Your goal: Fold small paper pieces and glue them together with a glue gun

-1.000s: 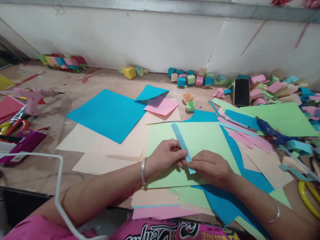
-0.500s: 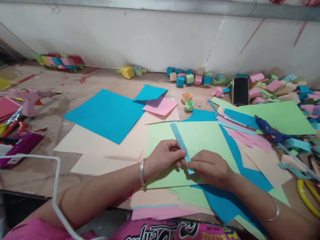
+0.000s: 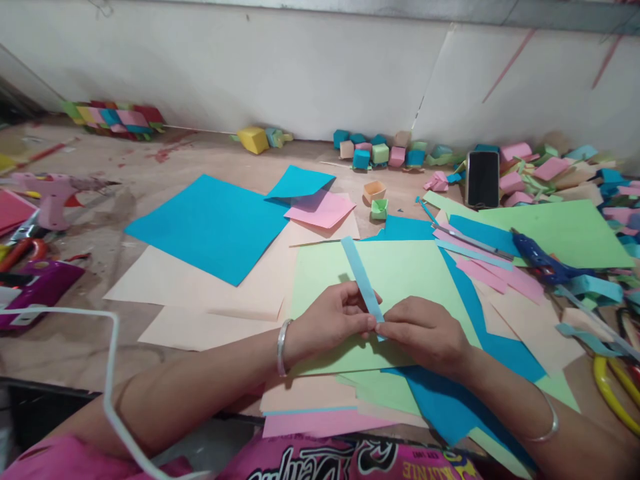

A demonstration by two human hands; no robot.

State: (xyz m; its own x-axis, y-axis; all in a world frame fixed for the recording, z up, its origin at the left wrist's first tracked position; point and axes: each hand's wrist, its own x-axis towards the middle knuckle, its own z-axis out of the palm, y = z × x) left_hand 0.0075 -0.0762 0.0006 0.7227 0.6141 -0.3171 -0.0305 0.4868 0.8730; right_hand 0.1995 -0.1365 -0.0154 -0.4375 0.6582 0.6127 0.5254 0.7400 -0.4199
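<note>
A light-blue paper strip (image 3: 361, 275) stands slanted between my two hands, its long end pointing up and to the left. My left hand (image 3: 337, 319) pinches it near the lower end, thumb in front and fingers behind. From the other side, my right hand (image 3: 425, 331) grips the same lower end between thumb and fingertips, the two thumbs nearly meeting. Both hands are over a light-green paper sheet (image 3: 320, 267), which lies on other coloured sheets. The strip's bottom tip is partly covered by my fingers.
Blue sheets (image 3: 210, 227) and peach paper lie left. Small paper cubes (image 3: 361, 159) line the wall. At right are a phone (image 3: 483, 179), a blue glue gun (image 3: 543, 260) and yellow-handled scissors (image 3: 613, 393). A pink glue gun (image 3: 53, 200) and a white cable (image 3: 113, 360) are left.
My left thumb has slid down the strip toward its lower end, close to my right fingertips. The strip's upper end has risen slightly.
</note>
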